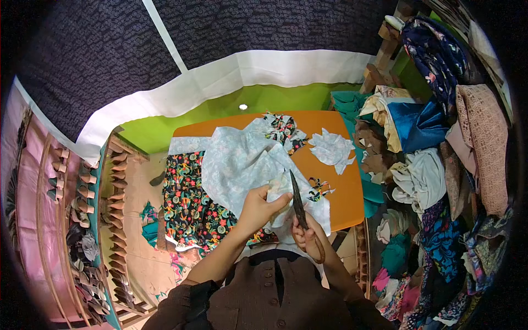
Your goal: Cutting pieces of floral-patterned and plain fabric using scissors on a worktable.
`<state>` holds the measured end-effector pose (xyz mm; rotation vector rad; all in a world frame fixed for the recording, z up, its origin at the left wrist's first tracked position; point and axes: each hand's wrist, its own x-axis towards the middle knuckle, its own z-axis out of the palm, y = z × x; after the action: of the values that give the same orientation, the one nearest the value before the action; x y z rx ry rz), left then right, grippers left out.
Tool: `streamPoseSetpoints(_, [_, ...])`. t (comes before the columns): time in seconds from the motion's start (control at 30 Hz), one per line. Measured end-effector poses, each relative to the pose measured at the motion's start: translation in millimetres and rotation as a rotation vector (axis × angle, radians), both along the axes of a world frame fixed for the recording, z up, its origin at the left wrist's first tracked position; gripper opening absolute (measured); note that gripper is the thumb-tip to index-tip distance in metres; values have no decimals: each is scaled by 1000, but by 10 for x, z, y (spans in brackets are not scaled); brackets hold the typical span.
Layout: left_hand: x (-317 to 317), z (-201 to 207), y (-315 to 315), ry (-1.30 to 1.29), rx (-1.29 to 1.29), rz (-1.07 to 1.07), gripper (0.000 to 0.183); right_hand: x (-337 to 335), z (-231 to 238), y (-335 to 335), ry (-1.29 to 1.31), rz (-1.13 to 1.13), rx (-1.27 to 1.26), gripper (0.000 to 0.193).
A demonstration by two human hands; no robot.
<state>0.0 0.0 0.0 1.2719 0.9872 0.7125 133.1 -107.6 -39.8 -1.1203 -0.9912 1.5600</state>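
My left hand [258, 208] pinches a fold of pale blue patterned cloth [242, 162] that lies spread over the orange table [341, 195]. My right hand [309, 236] grips the handles of large dark scissors [297, 199], whose blades point up and away into the cloth beside my left fingers. A black floral fabric [190, 201] lies under the pale cloth and hangs off the table's left side.
Pale cloth scraps [331, 147] and small floral offcuts [319, 188] lie on the table's right part. Stacks of folded and hanging fabrics [434, 165] fill the right side. Wooden racks with shoe shapes [118, 181] stand at the left.
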Motion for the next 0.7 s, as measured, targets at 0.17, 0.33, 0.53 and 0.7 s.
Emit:
streamPoseSetpoints(0.17, [8,18,3,133,5,-150,20,61,38,-28,27,-12,32,65])
streamPoseSetpoints(0.33, [81,67,1,110,35,-177,20,207,87,-52,19,-2,-35,64])
streamPoseSetpoints(0.53, [314,33,-107,52,119,-44,22,380,85,-51,-97,-8,-2,68])
streamPoseSetpoints(0.7, [451,48,-161,57,119,40,23,602,-50,-78,-87,72,73,51])
